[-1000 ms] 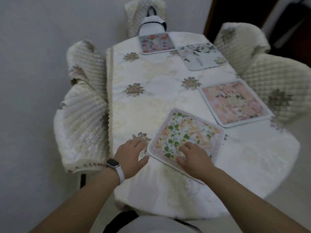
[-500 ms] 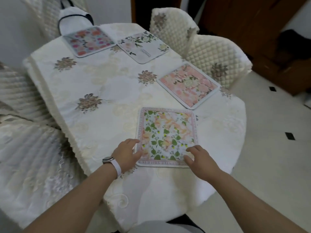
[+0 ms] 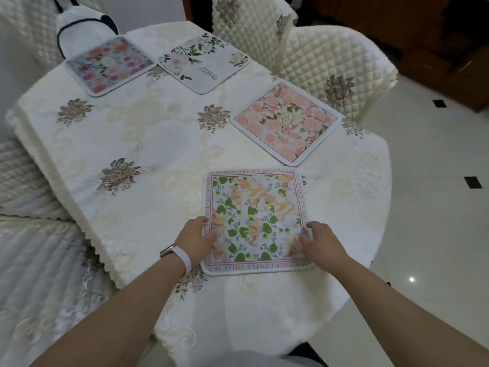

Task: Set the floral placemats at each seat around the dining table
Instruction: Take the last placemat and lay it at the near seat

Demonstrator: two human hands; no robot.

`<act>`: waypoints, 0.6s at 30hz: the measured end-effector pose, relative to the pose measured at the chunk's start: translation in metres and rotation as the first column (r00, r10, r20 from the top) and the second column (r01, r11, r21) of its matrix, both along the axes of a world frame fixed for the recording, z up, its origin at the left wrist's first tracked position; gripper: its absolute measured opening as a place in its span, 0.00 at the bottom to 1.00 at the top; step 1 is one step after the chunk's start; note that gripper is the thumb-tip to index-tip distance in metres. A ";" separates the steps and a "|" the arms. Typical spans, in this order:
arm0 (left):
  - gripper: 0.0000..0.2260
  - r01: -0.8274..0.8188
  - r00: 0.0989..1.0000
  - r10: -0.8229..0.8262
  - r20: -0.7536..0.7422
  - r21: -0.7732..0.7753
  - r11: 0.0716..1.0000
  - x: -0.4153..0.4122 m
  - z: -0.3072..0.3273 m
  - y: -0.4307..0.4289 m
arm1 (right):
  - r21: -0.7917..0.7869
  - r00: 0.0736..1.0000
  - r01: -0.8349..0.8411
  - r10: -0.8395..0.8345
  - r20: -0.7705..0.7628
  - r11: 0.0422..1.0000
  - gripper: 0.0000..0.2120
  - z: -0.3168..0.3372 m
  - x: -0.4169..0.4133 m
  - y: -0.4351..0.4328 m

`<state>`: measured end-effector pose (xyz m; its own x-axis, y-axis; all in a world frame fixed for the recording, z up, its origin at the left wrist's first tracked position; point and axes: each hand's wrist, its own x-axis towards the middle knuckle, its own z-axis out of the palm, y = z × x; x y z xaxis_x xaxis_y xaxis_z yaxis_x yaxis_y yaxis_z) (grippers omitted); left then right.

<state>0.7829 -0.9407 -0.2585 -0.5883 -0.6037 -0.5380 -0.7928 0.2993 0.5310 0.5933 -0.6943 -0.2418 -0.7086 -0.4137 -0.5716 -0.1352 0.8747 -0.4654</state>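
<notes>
- Table (image 3: 158, 133): covered by a cream cloth embroidered with flower motifs; four mats are laid on it.
- Green mat (image 3: 255, 207): a square mat with green leaves, peach blooms and a lettered border. It lies flat at the near end of the table, squarely before the person and close to the edge.
- Left hand (image 3: 194, 241): placed on the green mat's left border, with the thumb lying on the print. The fingers are relaxed and nothing is grasped.
- Right hand (image 3: 321, 243): set on the mat's near right corner with the fingers spread over the print. The hand is released and only touches the mat.
- Band (image 3: 181, 258): a pale wristband worn on the left wrist.
- Pink mat (image 3: 285, 125): laid at the table's right side, apart from the green mat and turned at an angle to it.
- White mat (image 3: 203, 63) and blue mat (image 3: 111, 64): set at the far end, with adjacent corners nearly touching.
- Near chair (image 3: 336, 62) and far chair (image 3: 251, 19): quilted, drawn up along the right side.
- Bag (image 3: 82, 30): white with dark trim, seen behind the blue mat.
</notes>
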 end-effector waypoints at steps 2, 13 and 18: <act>0.26 -0.063 0.998 0.063 -0.013 -0.003 0.998 -0.006 -0.005 0.000 | -0.029 1.000 0.018 -0.017 0.011 0.999 0.28 -0.005 -0.008 -0.005; 0.24 -0.394 0.919 0.394 -0.021 0.006 0.919 -0.030 -0.013 0.005 | -0.111 0.981 0.184 -0.176 0.075 0.977 0.32 -0.021 -0.032 -0.021; 0.15 -0.464 0.885 0.465 -0.012 0.045 0.885 -0.031 -0.014 0.006 | -0.163 0.963 0.261 -0.244 0.114 0.951 0.18 -0.026 -0.039 -0.023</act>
<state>0.7514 -0.9347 -0.2725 -0.2578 -0.7889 -0.5578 -0.8241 -0.1218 0.5532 0.5538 -0.7170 -0.2675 -0.7508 -0.3275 -0.5736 0.1300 0.7782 -0.6144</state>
